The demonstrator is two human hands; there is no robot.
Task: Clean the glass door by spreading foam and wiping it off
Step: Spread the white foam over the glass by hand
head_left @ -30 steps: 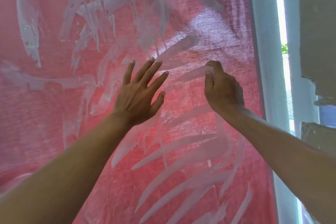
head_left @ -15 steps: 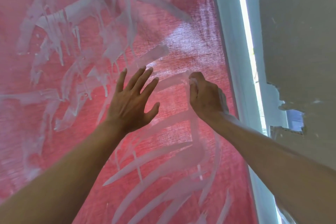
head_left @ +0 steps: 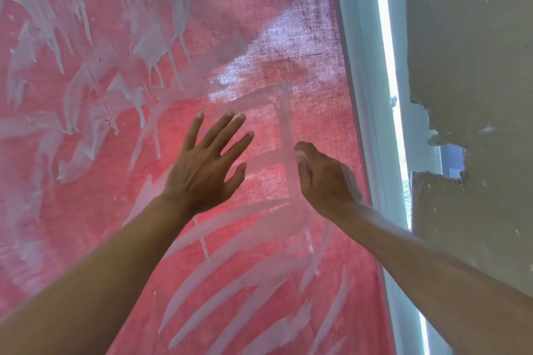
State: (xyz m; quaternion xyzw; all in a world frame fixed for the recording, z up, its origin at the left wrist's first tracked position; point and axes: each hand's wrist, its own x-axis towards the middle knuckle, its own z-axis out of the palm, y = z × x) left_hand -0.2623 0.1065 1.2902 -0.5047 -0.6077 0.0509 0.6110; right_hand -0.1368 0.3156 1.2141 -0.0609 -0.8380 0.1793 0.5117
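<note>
While the left hand [head_left: 203, 170] stays flat on the glass door [head_left: 86, 225] with its fingers straight and fanned apart, the right hand [head_left: 324, 179] has come down from where it was a second ago, fingers curled in with a dab of white foam [head_left: 301, 156] at the tips, though I cannot tell if they pinch anything more. It has left a fresh pale vertical stripe [head_left: 285, 124] above it, crossing the slanted streaks. So this is spreading, not wiping. Foam lies thick and dripping at the far left [head_left: 72, 46], thinner in strokes near the bottom [head_left: 230, 297]; the red curtain [head_left: 302, 52] shows through bare patches by the white frame [head_left: 354, 66] on the right. By my reckoning, there is plenty left to cover before any wiping begins.
</note>
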